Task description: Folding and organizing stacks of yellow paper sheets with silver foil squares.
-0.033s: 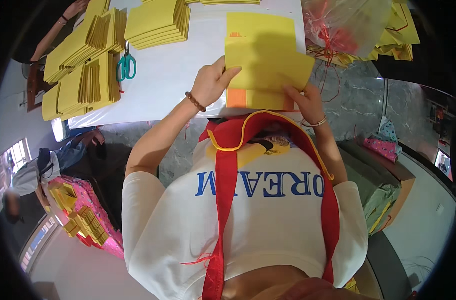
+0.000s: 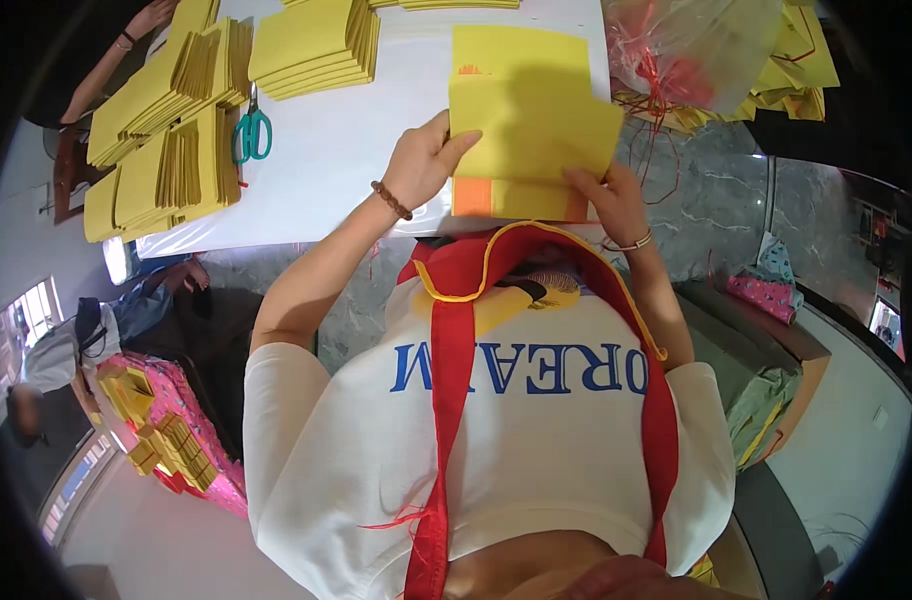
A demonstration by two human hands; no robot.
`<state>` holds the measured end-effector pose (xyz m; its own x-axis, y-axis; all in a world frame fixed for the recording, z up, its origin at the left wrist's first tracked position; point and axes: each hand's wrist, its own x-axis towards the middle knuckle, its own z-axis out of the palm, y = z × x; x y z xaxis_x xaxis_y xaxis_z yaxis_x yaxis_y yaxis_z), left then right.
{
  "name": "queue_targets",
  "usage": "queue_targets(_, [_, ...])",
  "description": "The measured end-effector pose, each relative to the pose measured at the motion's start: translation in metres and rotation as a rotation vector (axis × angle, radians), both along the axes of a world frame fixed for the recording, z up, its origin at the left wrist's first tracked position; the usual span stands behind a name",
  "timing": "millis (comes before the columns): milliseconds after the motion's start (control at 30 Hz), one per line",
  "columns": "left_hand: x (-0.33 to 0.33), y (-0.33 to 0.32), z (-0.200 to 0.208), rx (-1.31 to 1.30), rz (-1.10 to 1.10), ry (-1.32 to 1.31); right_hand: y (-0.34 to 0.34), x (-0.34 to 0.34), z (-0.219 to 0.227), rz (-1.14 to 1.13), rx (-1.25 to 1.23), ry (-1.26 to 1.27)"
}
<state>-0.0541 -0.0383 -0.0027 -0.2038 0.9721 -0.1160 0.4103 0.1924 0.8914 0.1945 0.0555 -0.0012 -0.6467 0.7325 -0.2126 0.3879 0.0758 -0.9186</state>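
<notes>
A yellow paper sheet (image 2: pixel 531 130) is held between my two hands near the table's front edge. It lies over another yellow sheet (image 2: pixel 521 50) with orange patches, which shows above and below it. My left hand (image 2: pixel 428 165) pinches the left edge, thumb on top. At the lower right corner my right hand (image 2: pixel 613 203) grips the same sheet, thumb on its face; its other fingers are partly hidden beneath. To the left of my left hand lie teal-handled scissors (image 2: pixel 253 133), with nobody touching them.
Stacks of folded yellow paper (image 2: pixel 316 50) cover the table's (image 2: pixel 326 150) left and far side. A clear plastic bag (image 2: pixel 696 50) with red strings sits at the right. Another person's arm (image 2: pixel 101 80) reaches in at the far left. A dark padded seat (image 2: pixel 736 350) stands on my right.
The held sheet's right edge has shifted slightly left. My hands are almost where they were.
</notes>
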Motion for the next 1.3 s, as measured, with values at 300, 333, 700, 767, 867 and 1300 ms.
queue_targets(300, [-0.002,0.017,-0.014,-0.115,0.112,-0.284,0.002,-0.017,-0.01,-0.239,0.24,0.135])
queue_targets(333, [-0.003,0.017,-0.017,-0.128,0.13,-0.315,0.002,-0.019,-0.008,-0.257,0.208,0.118])
queue_targets(700, [-0.002,0.021,0.0,-0.146,0.175,-0.544,0.003,-0.024,-0.007,-0.298,0.09,0.003])
queue_targets(767, [-0.006,0.019,0.001,-0.21,0.153,-0.491,0.005,-0.023,-0.016,-0.325,0.245,0.023])
queue_targets(867, [-0.005,0.014,0.011,-0.128,0.238,-0.415,0.007,-0.023,-0.019,-0.327,0.195,0.034])
queue_targets(1300, [0.047,0.035,0.011,0.399,-0.354,0.836,0.006,-0.024,-0.019,-0.325,0.2,0.007])
